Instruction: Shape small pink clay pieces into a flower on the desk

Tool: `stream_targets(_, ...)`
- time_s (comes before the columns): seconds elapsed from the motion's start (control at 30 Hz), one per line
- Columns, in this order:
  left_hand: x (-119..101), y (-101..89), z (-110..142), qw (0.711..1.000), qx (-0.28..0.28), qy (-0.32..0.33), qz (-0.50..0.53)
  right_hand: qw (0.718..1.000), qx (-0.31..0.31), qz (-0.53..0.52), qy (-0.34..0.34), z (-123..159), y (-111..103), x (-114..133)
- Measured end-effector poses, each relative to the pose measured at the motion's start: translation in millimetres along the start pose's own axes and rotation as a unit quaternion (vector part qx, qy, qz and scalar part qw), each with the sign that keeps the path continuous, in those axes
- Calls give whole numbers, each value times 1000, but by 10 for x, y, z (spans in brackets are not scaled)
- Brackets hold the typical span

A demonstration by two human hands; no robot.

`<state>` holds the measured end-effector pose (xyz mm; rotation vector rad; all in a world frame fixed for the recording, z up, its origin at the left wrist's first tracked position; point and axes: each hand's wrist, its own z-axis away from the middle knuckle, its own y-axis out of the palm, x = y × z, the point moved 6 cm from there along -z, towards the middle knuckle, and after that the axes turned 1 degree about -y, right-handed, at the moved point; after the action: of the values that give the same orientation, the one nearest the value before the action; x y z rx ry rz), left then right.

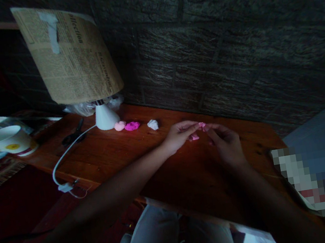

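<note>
Over the wooden table, my left hand (pixel 179 136) and my right hand (pixel 226 142) meet fingertip to fingertip. Between them they pinch a small pink piece of modelling clay (pixel 201 125). A second pink bit of clay (pixel 195 137) shows just under my left fingers; whether it is held or lies on the table I cannot tell. To the left of my hands lie a white lump (pixel 153 125), a bright magenta lump (pixel 132 126) and a pale pink lump (pixel 120 126), the last two touching near the lamp's base.
A lamp with a newsprint shade (pixel 72 57) and white base (pixel 105 117) stands at the back left, its cable looping over the front edge. Dark scissors (pixel 74 136) and a paper cup (pixel 11 140) are farther left. A stone wall (pixel 200 45) rises behind the table (pixel 172 185).
</note>
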<state>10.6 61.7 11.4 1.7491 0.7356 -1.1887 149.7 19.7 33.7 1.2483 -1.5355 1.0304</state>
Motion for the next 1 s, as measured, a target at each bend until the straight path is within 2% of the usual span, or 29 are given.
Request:
stream_targets(0.2, 44, -43, -35, 998, -21, -18, 55, 998, -5, -53, 47, -10, -20, -77)
stream_targets(0.6, 58, -42, -24, 1000, -26, -6, 13, 998, -19, 47, -43, 30, 9, 14)
stream_targets(1.0, 7, -41, -3, 999, -44, -4, -11, 997, -28, 62, -48, 36, -7, 20)
